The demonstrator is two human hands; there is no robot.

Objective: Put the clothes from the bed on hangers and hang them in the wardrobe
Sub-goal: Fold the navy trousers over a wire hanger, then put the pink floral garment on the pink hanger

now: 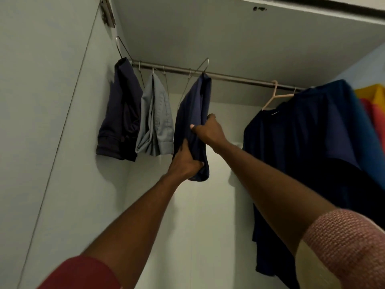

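A folded navy garment (pixel 194 105) hangs over a wire hanger (pixel 198 69) hooked on the wardrobe's metal rail (pixel 235 77). My left hand (pixel 185 161) grips the garment's lower end from below. My right hand (pixel 208 130) pinches its right edge a little higher up. Both arms reach up into the wardrobe.
To the left on the rail hang a dark folded garment (pixel 120 113) and a light grey one (pixel 155 122), both on wire hangers. To the right a dark blue shirt (pixel 308 142) hangs on a pink hanger (pixel 276 97), with bright orange-red cloth (pixel 375 109) at the far right. The wardrobe wall (pixel 52 122) stands left.
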